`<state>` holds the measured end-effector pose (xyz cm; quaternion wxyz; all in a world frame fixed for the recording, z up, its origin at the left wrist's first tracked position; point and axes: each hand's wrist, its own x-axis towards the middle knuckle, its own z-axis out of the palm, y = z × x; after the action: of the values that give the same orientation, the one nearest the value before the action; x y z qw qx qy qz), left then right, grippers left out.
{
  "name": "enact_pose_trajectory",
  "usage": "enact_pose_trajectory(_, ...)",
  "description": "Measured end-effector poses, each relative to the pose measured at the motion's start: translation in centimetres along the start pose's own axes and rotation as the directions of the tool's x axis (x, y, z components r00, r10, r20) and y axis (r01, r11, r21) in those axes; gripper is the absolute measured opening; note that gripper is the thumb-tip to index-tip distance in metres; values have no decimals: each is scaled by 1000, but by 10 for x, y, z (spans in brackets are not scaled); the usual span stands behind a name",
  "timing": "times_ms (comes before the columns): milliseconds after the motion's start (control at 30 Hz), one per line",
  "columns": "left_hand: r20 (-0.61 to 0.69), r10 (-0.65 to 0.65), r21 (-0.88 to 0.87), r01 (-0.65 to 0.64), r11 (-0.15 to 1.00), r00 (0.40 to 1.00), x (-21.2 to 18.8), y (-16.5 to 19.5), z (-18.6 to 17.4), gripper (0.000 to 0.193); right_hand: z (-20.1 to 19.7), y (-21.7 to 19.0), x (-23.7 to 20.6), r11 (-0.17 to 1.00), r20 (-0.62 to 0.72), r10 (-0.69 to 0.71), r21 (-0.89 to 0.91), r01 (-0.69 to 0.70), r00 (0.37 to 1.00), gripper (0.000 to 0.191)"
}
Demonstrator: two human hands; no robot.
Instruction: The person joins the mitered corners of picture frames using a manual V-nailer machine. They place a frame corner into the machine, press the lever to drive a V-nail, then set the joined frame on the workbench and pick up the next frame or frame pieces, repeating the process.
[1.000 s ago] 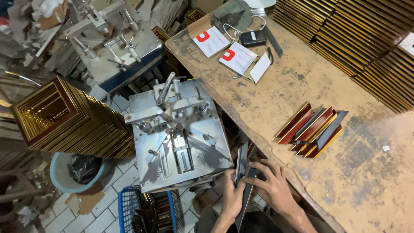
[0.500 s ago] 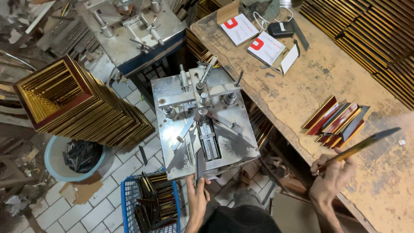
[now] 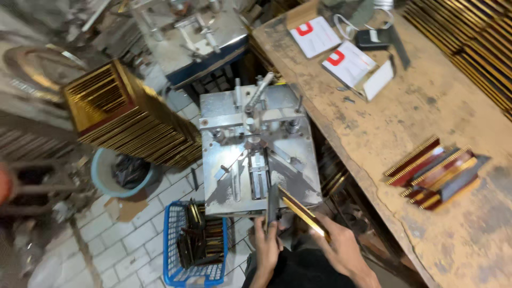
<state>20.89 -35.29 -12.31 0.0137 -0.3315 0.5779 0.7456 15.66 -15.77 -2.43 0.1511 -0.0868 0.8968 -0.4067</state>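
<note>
Moulding strips, two of them, are sitting at the lower centre of the frame over the near edge of the steel joining machine point(image 3: 260, 146): a dark strip point(image 3: 272, 205) is standing nearly upright in the picture, and a gold-edged strip point(image 3: 302, 212) is slanting from it toward the lower right, their upper ends meeting in a corner on the machine's plate. The left hand point(image 3: 266, 242) is closing its fingers around the lower end of the dark strip, while the right hand point(image 3: 341, 246) is gripping the lower part of the gold-edged strip. Both hands are hanging just off the plate's front edge, above the person's dark lap. Just left of them, a blue wire basket point(image 3: 195, 244) holding short dark and gold pieces is standing on the tiled floor point(image 3: 136, 240), close against the machine's lower left corner. To the right, the wooden worktop point(image 3: 426, 106) is running diagonally, its near edge lying just beside the machine; a fan of cut strips point(image 3: 434, 173) is lying on it at right centre, well apart from the hands, with bare wood around it. A stack of gold frames point(image 3: 125, 114) is crowding the left side above a pale bucket point(image 3: 114, 173).
</note>
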Motion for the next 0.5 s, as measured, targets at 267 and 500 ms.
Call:
enact_pose_trajectory(267,-99,169,-55,-175,983,981,12,-15,7,28,42,-36,101,979,-60,-181,81,186,982,43)
enact_pose_trajectory(500,-462,70,-169,-165,972,884,-14,-15,1,26,63,-33,123,931,-7,-351,104,350,936,38)
